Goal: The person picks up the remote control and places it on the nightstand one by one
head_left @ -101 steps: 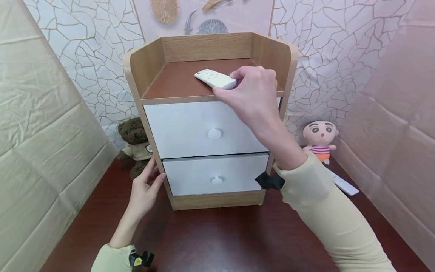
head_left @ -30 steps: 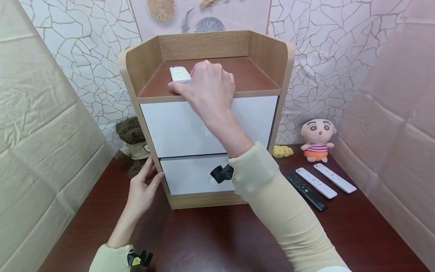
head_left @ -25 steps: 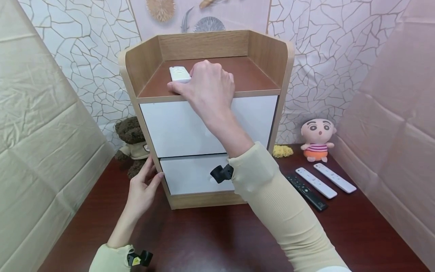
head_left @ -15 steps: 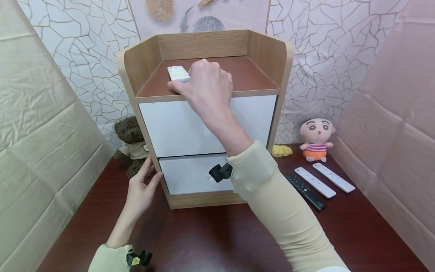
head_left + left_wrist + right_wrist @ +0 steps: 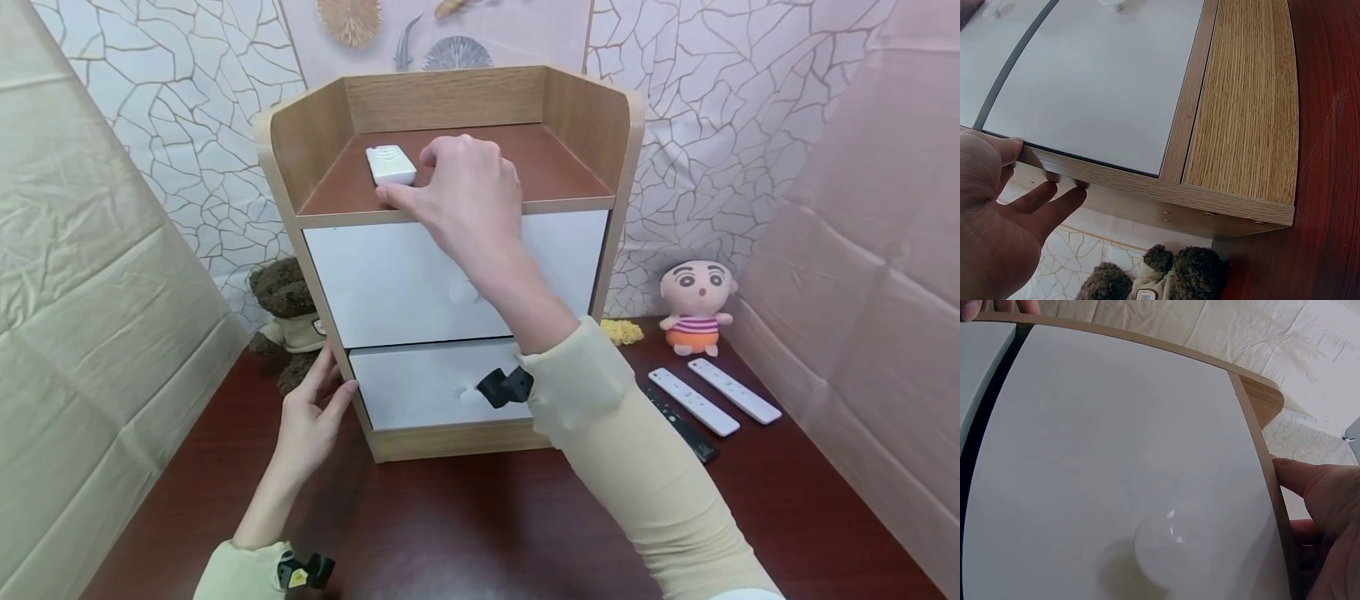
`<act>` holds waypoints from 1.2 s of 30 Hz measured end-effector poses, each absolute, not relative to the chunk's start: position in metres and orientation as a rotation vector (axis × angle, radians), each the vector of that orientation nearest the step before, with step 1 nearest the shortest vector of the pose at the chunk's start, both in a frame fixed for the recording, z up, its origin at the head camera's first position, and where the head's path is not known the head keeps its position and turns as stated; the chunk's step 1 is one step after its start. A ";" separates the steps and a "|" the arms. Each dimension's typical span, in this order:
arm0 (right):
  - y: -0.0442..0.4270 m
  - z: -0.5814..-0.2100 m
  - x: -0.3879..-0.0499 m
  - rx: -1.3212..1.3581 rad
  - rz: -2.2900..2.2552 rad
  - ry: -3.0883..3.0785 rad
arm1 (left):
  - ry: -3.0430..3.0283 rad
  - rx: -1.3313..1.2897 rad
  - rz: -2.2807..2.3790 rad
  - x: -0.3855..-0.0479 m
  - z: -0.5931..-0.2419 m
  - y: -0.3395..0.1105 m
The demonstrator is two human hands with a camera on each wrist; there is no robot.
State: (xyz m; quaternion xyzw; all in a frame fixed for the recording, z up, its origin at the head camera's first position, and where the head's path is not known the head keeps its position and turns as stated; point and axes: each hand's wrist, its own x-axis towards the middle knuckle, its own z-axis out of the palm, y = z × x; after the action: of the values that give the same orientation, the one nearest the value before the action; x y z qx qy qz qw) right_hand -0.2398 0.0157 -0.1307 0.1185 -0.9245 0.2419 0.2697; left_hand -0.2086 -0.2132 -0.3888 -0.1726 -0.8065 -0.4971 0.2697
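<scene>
A white remote control (image 5: pixel 391 165) lies on the brown top shelf of a small wood-look cabinet (image 5: pixel 446 100) with two white drawers. Just right of the remote is my right hand (image 5: pixel 476 196), thumb and index finger spread, a small gap between finger and remote. The right wrist view has this hand (image 5: pixel 1329 519) at the shelf's front edge; the remote is out of sight there. My left hand (image 5: pixel 309 417) rests on the cabinet's left side. In the left wrist view its thumb touches the front edge (image 5: pixel 1079 165) and the fairly straight fingers reach the side panel.
Two white remotes (image 5: pixel 693 402) and a black remote (image 5: pixel 686 429), partly behind the right sleeve, lie on the dark red table (image 5: pixel 450 533). A doll (image 5: pixel 696 308) and a yellow fluffy thing (image 5: pixel 621 332) are at right. A brown teddy bear (image 5: pixel 288 308) sits left of the cabinet.
My right hand carried the white remote leftward and set it on the shelf, then let go and drew slightly right. The left hand stayed against the cabinet.
</scene>
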 end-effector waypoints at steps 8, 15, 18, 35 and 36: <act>0.058 -0.142 -0.228 0.512 1.011 -2.205 | -2.163 -0.488 -1.344 -0.208 -0.388 -0.213; 0.098 -0.161 -0.212 0.691 1.113 -1.921 | -2.148 -0.509 -1.347 -0.210 -0.389 -0.214; 0.115 -0.171 -0.202 0.715 1.117 -1.882 | -2.145 -0.516 -1.367 -0.210 -0.389 -0.214; 0.227 -0.237 -0.172 0.433 1.149 -2.001 | -2.149 -0.510 -1.372 -0.209 -0.388 -0.213; 0.234 -0.242 -0.171 0.401 1.165 -2.018 | -2.150 -0.510 -1.369 -0.209 -0.388 -0.213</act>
State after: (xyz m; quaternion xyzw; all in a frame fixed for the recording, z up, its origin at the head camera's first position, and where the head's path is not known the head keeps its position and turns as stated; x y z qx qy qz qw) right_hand -0.1709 0.2336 -0.2418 0.1571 -0.7898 0.4560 0.3789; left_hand -0.2090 -0.2129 -0.3879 -0.1891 -0.7970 -0.5073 0.2678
